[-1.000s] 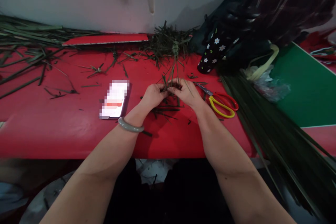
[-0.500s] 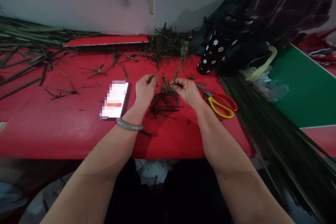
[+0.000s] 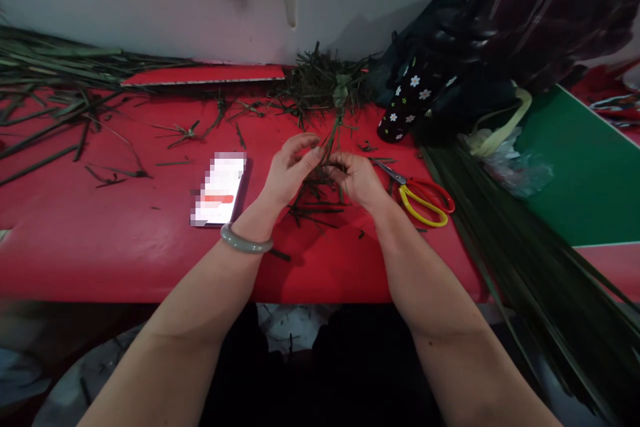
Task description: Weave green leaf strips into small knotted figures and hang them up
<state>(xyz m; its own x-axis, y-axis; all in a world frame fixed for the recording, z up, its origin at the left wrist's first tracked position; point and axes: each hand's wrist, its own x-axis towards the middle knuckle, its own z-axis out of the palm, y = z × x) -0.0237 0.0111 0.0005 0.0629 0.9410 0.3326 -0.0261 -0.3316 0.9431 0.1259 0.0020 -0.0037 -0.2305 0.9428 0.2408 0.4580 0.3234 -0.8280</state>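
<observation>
- Currently, from the head view, my right fingers (image 3: 345, 160) look clamped on the lower strips of a leaf piece (image 3: 341, 90); its knotted top sticks up away from me, in front of the clippings heap (image 3: 311, 83).
- My left fingers (image 3: 300, 139) are parted from their thumb, tips at those strips from the other side; whether they touch, I cannot tell.
- Thin strips, several together: I judge a loose pinch could let one slide out and slacken the rest.
- Pulling hard might split a strip or bend the stem below that bulkier top.
- Loose scraps (image 3: 317, 209) lie close below, so I could pick up a wrong piece.
- The scissors (image 3: 423, 197) point toward my right side; a careless backward sweep could meet the tip.
- Containers, at the right of the tabletop (image 3: 150, 260): a flower-printed black tumbler (image 3: 407, 103), contents hidden; a crumpled clear plastic bag (image 3: 525, 170), contents unreadable; a dark plastic bag (image 3: 565, 20) behind, its inside unseen.
</observation>
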